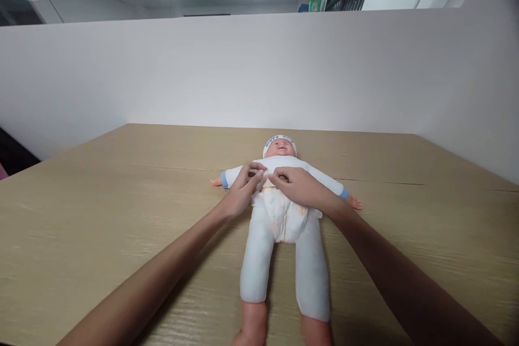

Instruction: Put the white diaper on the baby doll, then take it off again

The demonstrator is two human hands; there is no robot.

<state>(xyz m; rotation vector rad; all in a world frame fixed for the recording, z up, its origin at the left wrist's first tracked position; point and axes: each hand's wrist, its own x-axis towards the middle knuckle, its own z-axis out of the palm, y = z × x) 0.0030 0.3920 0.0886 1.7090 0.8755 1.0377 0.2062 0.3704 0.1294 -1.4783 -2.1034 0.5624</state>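
A baby doll (284, 147) lies on its back with its head away from me, in a white long-sleeved suit with blue cuffs and a white cap. Around its hips, over the suit, sits a white diaper (285, 219) with faint coloured prints. My left hand (243, 189) is at the left side of the diaper's waist, thumb and fingers closed on its upper edge. Across the belly, my right hand (300, 186) has curled fingers pinching near the same waist edge. The fingertips partly hide the material between them.
Under the doll is a brown tabletop (121, 238) with a seam running across it. White partition walls (243, 75) rise behind and at the right. A dark object (16, 154) stands beyond the table's left edge.
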